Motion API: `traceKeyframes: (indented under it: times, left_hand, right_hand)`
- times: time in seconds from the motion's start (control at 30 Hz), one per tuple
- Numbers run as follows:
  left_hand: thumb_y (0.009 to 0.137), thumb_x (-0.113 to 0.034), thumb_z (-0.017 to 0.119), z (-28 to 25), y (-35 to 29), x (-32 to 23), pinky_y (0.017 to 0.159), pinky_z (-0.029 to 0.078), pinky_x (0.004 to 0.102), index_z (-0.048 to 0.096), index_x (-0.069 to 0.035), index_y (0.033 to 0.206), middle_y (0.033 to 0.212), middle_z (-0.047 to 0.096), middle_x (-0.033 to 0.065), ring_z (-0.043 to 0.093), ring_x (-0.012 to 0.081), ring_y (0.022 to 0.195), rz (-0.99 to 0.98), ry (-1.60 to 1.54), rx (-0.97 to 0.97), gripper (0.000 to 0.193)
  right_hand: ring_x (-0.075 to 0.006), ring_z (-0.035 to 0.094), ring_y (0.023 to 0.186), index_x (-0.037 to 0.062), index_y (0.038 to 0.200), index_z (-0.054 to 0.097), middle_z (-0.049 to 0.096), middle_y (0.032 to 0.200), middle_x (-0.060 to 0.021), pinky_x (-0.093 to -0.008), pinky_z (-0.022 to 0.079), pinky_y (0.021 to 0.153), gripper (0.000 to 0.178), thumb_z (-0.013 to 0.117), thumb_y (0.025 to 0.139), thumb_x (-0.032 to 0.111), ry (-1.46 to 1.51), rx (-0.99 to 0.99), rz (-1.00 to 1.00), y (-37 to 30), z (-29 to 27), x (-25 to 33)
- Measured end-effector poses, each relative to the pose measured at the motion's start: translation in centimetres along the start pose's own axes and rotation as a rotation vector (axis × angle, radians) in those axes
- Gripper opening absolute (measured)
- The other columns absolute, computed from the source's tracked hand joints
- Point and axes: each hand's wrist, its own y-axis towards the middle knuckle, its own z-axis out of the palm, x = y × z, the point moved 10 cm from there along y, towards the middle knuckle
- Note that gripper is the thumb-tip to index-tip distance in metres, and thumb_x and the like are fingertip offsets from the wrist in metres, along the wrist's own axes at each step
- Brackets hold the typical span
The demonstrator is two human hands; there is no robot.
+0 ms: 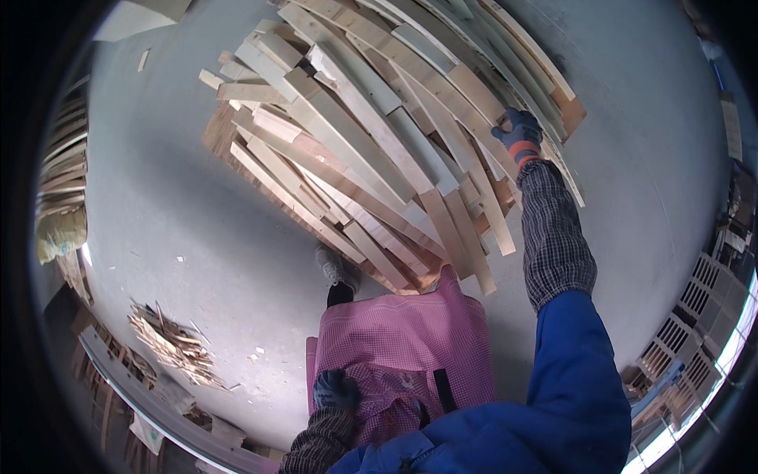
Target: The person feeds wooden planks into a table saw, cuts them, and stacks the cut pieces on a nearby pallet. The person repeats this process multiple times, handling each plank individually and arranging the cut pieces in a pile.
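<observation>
A large pile of pale wooden boards [359, 150] of mixed lengths lies in front of me, fanned out lengthwise. My right hand [518, 130], in a dark glove with an orange cuff, reaches to the pile's right side. Its fingers are bent round the edge of a long wooden board [466, 95]; the fingertips are partly hidden. My left hand [335, 389], gloved too, lies against the pink checked apron [403, 328] on my lap. Those fingers are curled in, and whatever they might hold is hidden.
Wood scraps [175, 344] are heaped on the grey floor [197, 229] to the left. Stacked timber [63, 170] stands at the far left, above a yellowish sack [61, 235]. Slotted crates [683, 340] line the right edge. My shoe [332, 267] is close to the pile's near end.
</observation>
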Motion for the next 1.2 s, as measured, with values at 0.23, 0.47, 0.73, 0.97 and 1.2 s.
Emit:
traceKeyframes:
  times: [0.23,0.47,0.73,0.97,1.2]
  left_hand:
    - [0.077,-0.028,0.062,2.1,-0.2,1.4,0.069,0.045,0.0546,0.056,-0.011,0.095,0.086,0.058,0.0157,0.057,0.0388,0.080,-0.022,0.027,0.130,0.025]
    - [0.078,-0.028,0.060,1.6,-0.7,2.0,0.070,0.045,0.0541,0.054,-0.011,0.095,0.087,0.058,0.0152,0.057,0.0385,0.082,0.012,0.014,0.033,0.024]
    - [0.078,-0.030,0.060,4.7,-2.0,4.1,0.075,0.047,0.0521,0.057,-0.012,0.098,0.091,0.059,0.0143,0.058,0.0366,0.087,0.060,-0.009,0.102,0.027]
    - [0.075,-0.030,0.064,2.9,-0.5,4.5,0.077,0.049,0.0496,0.060,-0.012,0.098,0.090,0.061,0.0131,0.060,0.0346,0.086,-0.137,0.005,0.237,0.030]
    - [0.076,-0.034,0.065,3.9,-0.7,6.1,0.079,0.050,0.0479,0.065,-0.012,0.097,0.094,0.064,0.0139,0.062,0.0340,0.089,-0.224,-0.010,0.369,0.030]
  right_hand:
    - [-0.0348,0.057,0.100,0.0117,0.099,0.068,0.063,0.100,-0.0146,-0.0465,0.048,0.083,0.046,0.085,0.065,0.038,0.303,-0.217,-0.090,-6.0,-0.4,5.2]
    - [-0.0355,0.058,0.096,0.0130,0.102,0.068,0.064,0.095,-0.0132,-0.0472,0.049,0.083,0.048,0.085,0.065,0.038,0.153,-0.233,0.063,-5.4,0.4,3.3]
    - [-0.0332,0.056,0.089,0.0055,0.102,0.063,0.060,0.089,-0.0116,-0.0452,0.045,0.078,0.047,0.086,0.067,0.028,0.475,-0.331,-0.221,-15.1,-3.0,15.3]
    - [-0.0336,0.058,0.092,0.0100,0.096,0.065,0.062,0.092,-0.0116,-0.0452,0.048,0.079,0.043,0.085,0.063,0.028,0.603,0.058,-0.374,-26.5,6.6,30.7]
    - [-0.0342,0.057,0.093,0.0112,0.098,0.066,0.061,0.092,-0.0124,-0.0467,0.049,0.077,0.041,0.082,0.066,0.032,0.470,0.116,-0.300,-22.3,10.5,38.1]
